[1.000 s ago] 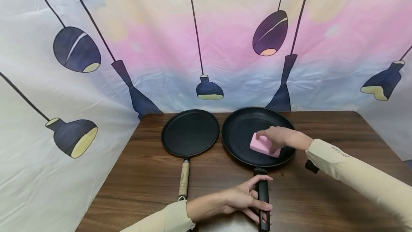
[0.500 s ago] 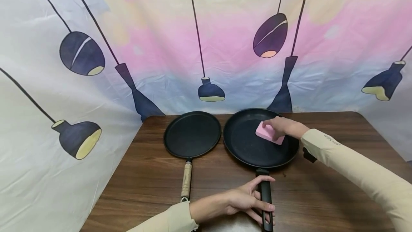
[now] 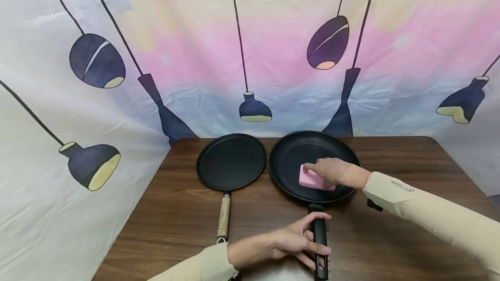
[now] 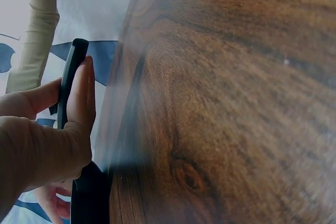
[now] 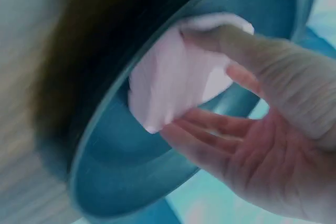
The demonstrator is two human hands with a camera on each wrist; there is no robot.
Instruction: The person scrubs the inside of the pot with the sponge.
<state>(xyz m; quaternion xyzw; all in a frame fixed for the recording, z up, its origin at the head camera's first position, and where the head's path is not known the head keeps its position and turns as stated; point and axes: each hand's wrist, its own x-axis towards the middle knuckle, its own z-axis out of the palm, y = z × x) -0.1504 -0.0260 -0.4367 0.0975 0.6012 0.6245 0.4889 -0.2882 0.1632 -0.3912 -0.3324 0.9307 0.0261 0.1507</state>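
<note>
A black frying pan (image 3: 289,185) lies on the wooden table, its black handle (image 3: 320,231) pointing toward the front edge. My left hand (image 3: 291,240) grips that handle, thumb on one side and fingers on the other, as the left wrist view also shows. Inside the pan my right hand (image 3: 332,172) pinches a pink sponge (image 3: 310,179) against the lower part of the cooking surface. Up close in the right wrist view, the sponge (image 5: 168,77) is squeezed between thumb and fingers, within the rim of the pan (image 5: 121,182).
Left of the frying pan sits a flat black griddle pan (image 3: 231,161) with a wooden handle (image 3: 224,218), the two rims nearly meeting. Behind the table (image 3: 398,177) hangs a cloth (image 3: 273,25) printed with lamps.
The sponge first went up and right in the pan with my right hand, then came back down and left. My left hand keeps its hold on the handle.
</note>
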